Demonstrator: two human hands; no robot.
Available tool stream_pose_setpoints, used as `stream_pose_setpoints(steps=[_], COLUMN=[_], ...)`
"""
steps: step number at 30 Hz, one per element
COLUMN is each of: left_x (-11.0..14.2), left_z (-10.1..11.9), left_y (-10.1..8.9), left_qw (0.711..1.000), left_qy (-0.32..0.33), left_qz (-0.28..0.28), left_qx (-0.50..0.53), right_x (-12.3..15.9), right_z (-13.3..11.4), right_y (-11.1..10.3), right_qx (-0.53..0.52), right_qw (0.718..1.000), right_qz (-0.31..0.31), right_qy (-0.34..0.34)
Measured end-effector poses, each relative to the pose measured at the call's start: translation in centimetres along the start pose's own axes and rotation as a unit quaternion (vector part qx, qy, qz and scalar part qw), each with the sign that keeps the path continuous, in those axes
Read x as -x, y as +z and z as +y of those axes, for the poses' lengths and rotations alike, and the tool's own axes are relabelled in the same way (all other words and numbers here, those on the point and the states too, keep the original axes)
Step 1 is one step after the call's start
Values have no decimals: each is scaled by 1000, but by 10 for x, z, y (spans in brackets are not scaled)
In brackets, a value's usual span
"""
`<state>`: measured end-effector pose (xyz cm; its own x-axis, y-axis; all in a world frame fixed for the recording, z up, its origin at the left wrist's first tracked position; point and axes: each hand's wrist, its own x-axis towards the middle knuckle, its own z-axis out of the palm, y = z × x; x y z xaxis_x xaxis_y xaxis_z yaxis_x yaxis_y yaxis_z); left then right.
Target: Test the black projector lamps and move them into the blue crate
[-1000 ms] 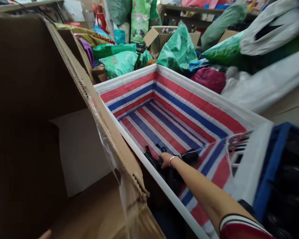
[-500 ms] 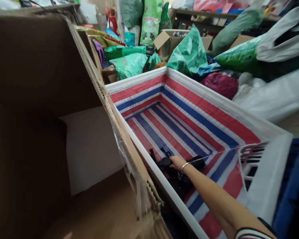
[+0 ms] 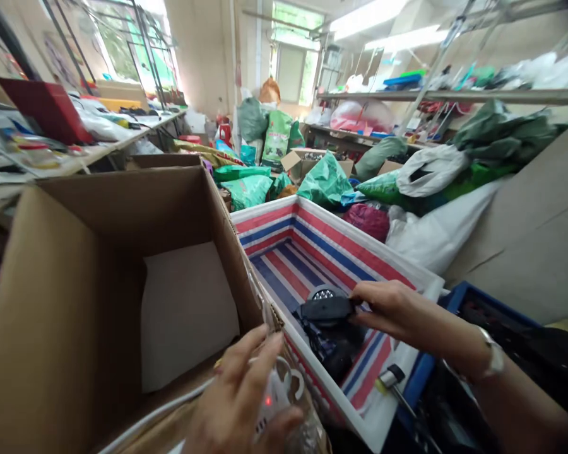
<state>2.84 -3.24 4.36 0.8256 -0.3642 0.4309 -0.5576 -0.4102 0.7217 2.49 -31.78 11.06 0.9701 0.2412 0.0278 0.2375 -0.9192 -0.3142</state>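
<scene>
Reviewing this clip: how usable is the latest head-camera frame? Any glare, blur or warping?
In the head view, the windows and ceiling lights are blown out, the wide lens bends the metal shelf and the edges of the striped bin, and the left hand looks slightly soft.

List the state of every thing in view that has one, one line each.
Brown cardboard box: open, flaps up.
Red, white and blue striped woven bin: open-topped, black items inside.
White plastic device with red light: light on, in left hand.
Black round LED lamp: gripped by right hand.
</scene>
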Motion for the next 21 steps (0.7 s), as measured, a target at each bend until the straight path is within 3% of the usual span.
stream_pose_setpoints(steps=[2,5,8,12,14,17,21], left_x=[-15,-29,-23,3,16,32,45], left_z=[32,64,69,58,54,51,50], left_y=[2,-9,-30,-53,-58,-60,-65], left_qw=[997,988,992,972,961,964,972], left_qy=[43,10,-22,-142,-182,-199,-201], left_qz=[-70,-153,-112,-67,-55,-32,-32], left_qx=[-6,-22,45,177,200,176,119], right_x=[12,24,35,50,56,62,67], right_z=[-42,-83,-92,-94,-106,-135,-160], right_y=[-20,-30,-16,33,58,80,85], right_qx=[14,-15,-175,-419,-484,-483,-382], right_qw=[998,994,974,901,868,851,885], right_qz=[17,57,111,78,103,202,248], right_qy=[-57,-96,-95,-79,-35,42,92])
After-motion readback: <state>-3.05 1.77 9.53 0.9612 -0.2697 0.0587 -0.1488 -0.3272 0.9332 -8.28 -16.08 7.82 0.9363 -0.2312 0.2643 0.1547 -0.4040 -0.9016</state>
